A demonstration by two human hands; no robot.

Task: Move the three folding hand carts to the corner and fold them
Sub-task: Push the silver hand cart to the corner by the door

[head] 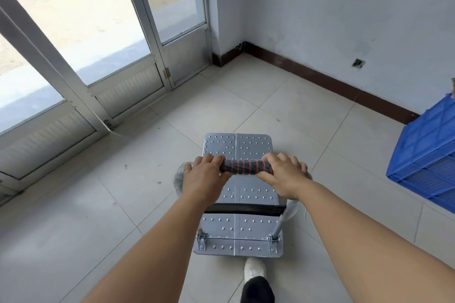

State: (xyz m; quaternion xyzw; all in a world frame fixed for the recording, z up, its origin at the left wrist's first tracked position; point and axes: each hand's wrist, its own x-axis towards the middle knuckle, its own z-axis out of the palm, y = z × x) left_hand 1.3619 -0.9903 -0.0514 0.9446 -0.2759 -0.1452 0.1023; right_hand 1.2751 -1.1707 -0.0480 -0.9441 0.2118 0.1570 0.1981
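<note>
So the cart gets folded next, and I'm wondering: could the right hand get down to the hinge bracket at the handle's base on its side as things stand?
Probably yes. The right hand grips the handle, but the bracket on the deck sits exposed below with nothing covering it; it must let go first.

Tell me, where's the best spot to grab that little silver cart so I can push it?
Grab the padded black-and-red handle, coming from behind the cart, as the left hand and right hand do here. The bar runs crosswise at the near end, above the flat deck, so fingers can probably wrap it, one hand at each end.
</note>
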